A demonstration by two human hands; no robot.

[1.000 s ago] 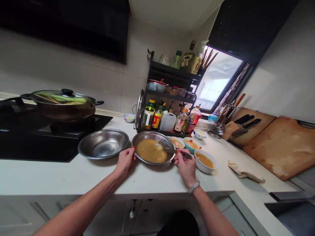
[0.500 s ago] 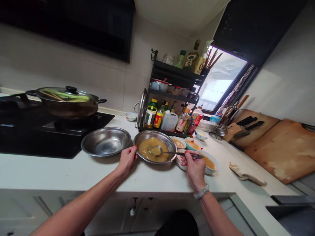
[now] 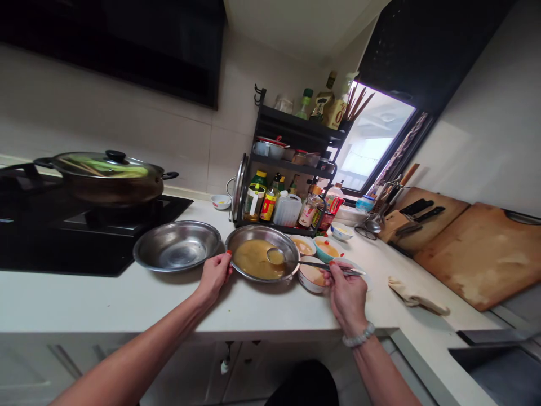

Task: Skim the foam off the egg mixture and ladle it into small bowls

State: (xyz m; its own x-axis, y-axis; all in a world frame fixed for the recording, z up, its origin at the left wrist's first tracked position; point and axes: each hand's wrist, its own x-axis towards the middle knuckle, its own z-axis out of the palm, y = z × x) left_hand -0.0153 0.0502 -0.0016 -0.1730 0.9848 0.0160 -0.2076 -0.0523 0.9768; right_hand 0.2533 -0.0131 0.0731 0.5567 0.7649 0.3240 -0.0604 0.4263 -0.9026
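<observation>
My left hand [image 3: 215, 273] grips the near left rim of a steel bowl [image 3: 249, 235] that holds yellow-brown liquid. My right hand [image 3: 347, 292] is closed on the handle of a metal ladle [image 3: 313, 263]. The ladle's cup is full and hangs just above the liquid at the bowl's right side. A small white bowl [image 3: 311, 277] with the same liquid stands right of the steel bowl, under the ladle's handle. Two more small filled bowls [image 3: 326, 248] stand behind it.
An empty steel bowl [image 3: 176, 247] sits to the left. A lidded pan [image 3: 110, 179] stands on the black hob [image 3: 63, 237]. A black rack of bottles [image 3: 291, 180], a knife block [image 3: 406, 217], wooden boards [image 3: 482, 248], a cloth [image 3: 416, 296] and a sink corner [image 3: 499, 361] fill the right.
My right hand took the ladle's handle, dipped the cup in the liquid and lifted it full towards the bowl's right side. The small white bowl now stands beside the steel bowl.
</observation>
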